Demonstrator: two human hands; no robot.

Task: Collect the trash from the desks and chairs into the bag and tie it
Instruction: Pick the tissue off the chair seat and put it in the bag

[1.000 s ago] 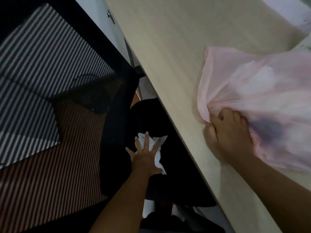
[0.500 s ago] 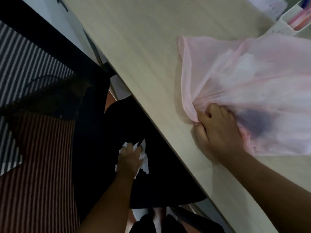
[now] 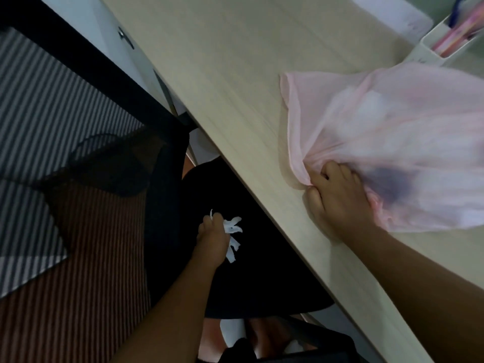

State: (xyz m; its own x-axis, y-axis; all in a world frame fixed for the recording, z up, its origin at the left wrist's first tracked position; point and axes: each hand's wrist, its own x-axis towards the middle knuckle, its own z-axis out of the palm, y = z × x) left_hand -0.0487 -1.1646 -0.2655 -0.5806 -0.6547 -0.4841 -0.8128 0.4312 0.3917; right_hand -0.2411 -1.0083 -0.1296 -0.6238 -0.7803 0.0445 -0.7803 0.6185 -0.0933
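One view, head camera. Left hand (image 3: 210, 242), flat on the tissue (image 3: 231, 233) a second ago, now clenches it over the chair (image 3: 262, 271) seat (strips poke out). Right hand (image 3: 337, 203) grips the bag (image 3: 392, 142) neck on the desk (image 3: 222, 74), unchanged. Judgement: tissue is secured; bagging comes next.
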